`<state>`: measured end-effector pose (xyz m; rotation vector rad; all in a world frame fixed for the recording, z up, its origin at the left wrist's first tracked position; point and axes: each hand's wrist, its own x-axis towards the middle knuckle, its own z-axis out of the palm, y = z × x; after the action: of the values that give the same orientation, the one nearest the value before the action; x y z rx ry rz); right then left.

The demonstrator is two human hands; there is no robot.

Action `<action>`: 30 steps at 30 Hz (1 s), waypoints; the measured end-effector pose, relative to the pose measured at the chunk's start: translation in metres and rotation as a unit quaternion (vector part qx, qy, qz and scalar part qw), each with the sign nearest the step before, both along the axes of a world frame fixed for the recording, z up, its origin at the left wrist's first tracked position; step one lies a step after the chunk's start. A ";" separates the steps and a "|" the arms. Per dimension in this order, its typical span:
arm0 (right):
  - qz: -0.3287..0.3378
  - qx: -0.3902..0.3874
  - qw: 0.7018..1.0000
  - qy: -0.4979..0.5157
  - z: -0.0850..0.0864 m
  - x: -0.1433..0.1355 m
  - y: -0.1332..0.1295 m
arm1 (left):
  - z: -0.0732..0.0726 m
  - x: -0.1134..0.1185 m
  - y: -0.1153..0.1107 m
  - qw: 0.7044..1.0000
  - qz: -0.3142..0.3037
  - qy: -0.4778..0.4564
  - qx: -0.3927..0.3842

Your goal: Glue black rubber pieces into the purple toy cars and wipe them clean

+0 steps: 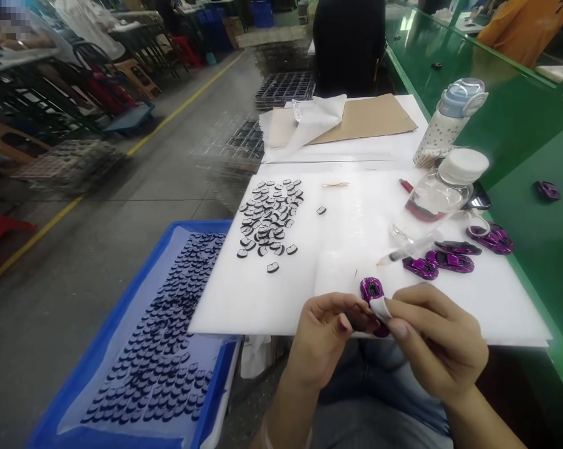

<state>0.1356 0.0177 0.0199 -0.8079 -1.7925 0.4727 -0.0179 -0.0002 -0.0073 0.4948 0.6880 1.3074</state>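
A purple toy car [371, 288] is between my hands above the table's front edge, its lower part partly covered by fingers. My left hand [321, 340] is closed, its curled fingertips gripping the car's left side. From the right, my right hand [442, 340] is pinched against the same car. A small white piece [380, 308] lies over the car at the right index fingertip; whether it is a finger cover or something held cannot be made out. More purple toy cars [451, 260] lie to the right, beside a pointed dropper-like applicator [405, 252].
Many small dark-edged pieces [267, 218] lie on the white table's left. A blue tray [122, 299] of dark pieces stands lower left. A clear jar [442, 190] and a spotted bottle [444, 121] stand right, near the green partition [534, 149]. A person in black sits ahead.
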 end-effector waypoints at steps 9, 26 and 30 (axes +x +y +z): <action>-0.061 0.093 0.979 -0.169 0.009 -0.003 -0.012 | 0.000 0.002 -0.002 1.000 0.013 0.006 -0.016; -0.068 0.066 0.984 -0.150 0.004 0.016 -0.018 | 0.005 -0.003 -0.005 0.993 0.038 0.104 0.029; -0.117 -0.100 0.982 -0.112 -0.006 0.042 -0.015 | 0.003 -0.007 -0.012 0.891 0.122 0.414 0.142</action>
<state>0.1778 0.0032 0.0143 -1.2378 -1.8429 0.4235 -0.0250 -0.0126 -0.0044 1.2788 1.2994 1.4251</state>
